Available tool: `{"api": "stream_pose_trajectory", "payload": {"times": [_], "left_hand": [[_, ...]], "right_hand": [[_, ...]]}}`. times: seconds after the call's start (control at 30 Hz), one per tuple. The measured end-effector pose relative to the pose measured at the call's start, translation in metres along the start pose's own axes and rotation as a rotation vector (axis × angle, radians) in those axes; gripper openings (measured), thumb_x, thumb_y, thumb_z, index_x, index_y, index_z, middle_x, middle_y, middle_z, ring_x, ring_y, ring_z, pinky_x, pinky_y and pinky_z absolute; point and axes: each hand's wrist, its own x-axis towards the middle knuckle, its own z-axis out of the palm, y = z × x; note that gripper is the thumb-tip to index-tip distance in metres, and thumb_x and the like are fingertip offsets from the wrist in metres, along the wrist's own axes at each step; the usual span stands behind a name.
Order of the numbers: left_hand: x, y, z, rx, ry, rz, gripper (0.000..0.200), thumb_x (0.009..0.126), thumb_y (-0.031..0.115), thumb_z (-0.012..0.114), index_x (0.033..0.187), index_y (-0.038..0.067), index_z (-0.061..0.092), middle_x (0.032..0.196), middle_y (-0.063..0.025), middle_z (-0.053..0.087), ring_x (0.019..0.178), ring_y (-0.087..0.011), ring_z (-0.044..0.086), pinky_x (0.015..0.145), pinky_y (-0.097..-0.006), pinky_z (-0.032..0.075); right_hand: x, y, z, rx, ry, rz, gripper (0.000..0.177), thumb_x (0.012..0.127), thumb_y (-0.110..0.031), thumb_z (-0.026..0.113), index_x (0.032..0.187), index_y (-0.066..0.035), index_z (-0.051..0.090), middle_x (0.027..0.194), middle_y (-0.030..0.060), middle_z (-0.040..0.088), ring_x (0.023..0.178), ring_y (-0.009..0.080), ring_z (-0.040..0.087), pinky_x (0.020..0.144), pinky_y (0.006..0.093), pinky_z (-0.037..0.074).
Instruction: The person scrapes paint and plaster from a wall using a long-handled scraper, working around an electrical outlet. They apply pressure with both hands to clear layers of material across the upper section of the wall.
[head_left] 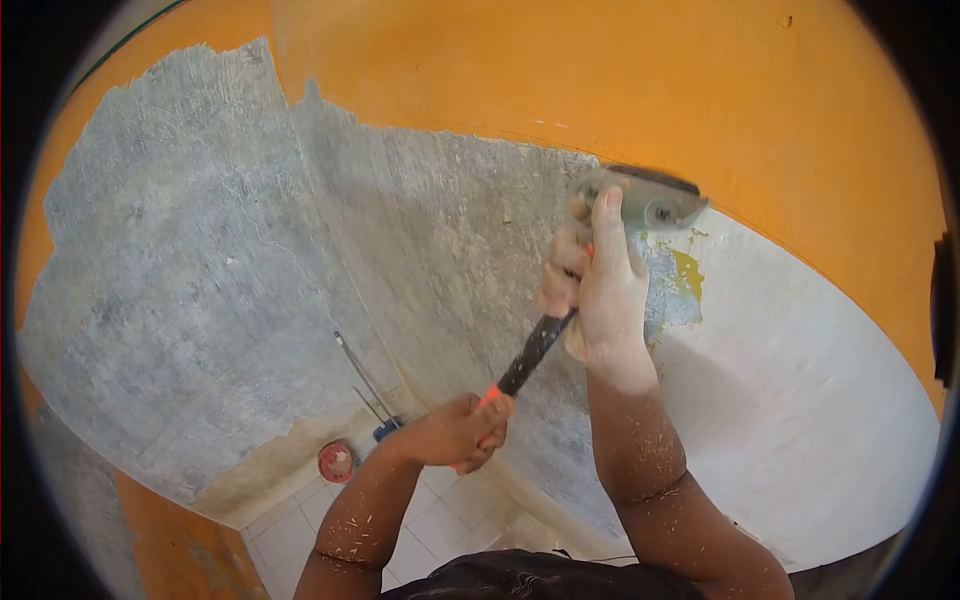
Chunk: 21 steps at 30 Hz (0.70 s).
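A long-handled scraper (535, 350) slants up across the view, its handle black with orange-red parts. My left hand (465, 435) is closed round the lower end of the handle. Higher up, my right hand (610, 285) wraps the handle just below the head, with its thumb stretched onto the metal. The wide scraper head (655, 198), somewhat blurred, lies against the wall where orange paint meets a white area. Below the head, a small patch of yellow and bluish-grey (675, 280) shows within the white paint (800, 390). Pale dust and flakes cover my right hand and both forearms.
Rough grey bare wall (200, 220) meets a second grey wall surface (430, 210) at a corner on the left. Orange paint (620, 70) spans the top. A small red round container (337, 461) and a blue-ended tool (386, 428) are near the tiled floor (285, 540).
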Motion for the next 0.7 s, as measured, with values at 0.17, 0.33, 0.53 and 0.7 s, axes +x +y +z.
{"api": "stream_pose_trajectory", "payload": {"times": [0.17, 0.33, 0.53, 0.7], "left_hand": [[0.001, -0.017, 0.006, -0.083, -0.040, -0.038, 0.056, 0.091, 0.054, 0.040, 0.056, 0.009, 0.037, 0.043, 0.0004, 0.033, 0.035, -0.0103, 0.038, 0.034, -0.0247, 0.030], [0.011, -0.007, -0.013, -0.033, -0.121, -0.001, 0.055, 0.091, 0.052, 0.040, 0.055, 0.010, 0.038, 0.043, -0.0003, 0.035, 0.035, -0.0104, 0.038, 0.035, -0.0254, 0.031], [0.002, -0.020, -0.001, 0.035, -0.104, -0.024, 0.059, 0.091, 0.058, 0.034, 0.055, 0.010, 0.035, 0.045, -0.0007, 0.035, 0.037, -0.0103, 0.038, 0.035, -0.0240, 0.030], [0.005, -0.006, -0.008, 0.027, -0.085, -0.011, 0.059, 0.090, 0.059, 0.035, 0.057, 0.009, 0.037, 0.045, -0.0001, 0.034, 0.036, -0.0106, 0.037, 0.035, -0.0237, 0.029]], "right_hand": [[-0.013, 0.011, -0.015, 0.049, -0.016, 0.017, 0.036, 0.092, -0.046, 0.044, 0.087, -0.011, 0.045, 0.054, -0.0035, 0.032, 0.038, 0.0083, 0.033, 0.037, 0.0251, 0.030], [-0.005, 0.005, -0.007, -0.075, 0.010, -0.005, 0.039, 0.092, -0.048, 0.043, 0.089, -0.009, 0.044, 0.054, -0.0027, 0.031, 0.038, 0.0085, 0.033, 0.038, 0.0250, 0.032], [-0.025, 0.014, -0.018, 0.009, 0.046, 0.020, 0.041, 0.092, -0.049, 0.041, 0.100, -0.009, 0.043, 0.054, -0.0035, 0.029, 0.039, 0.0087, 0.032, 0.039, 0.0258, 0.033], [-0.008, 0.001, -0.016, -0.046, -0.063, -0.016, 0.043, 0.092, -0.049, 0.042, 0.100, -0.007, 0.043, 0.056, -0.0033, 0.031, 0.041, 0.0084, 0.033, 0.040, 0.0258, 0.033]]}}
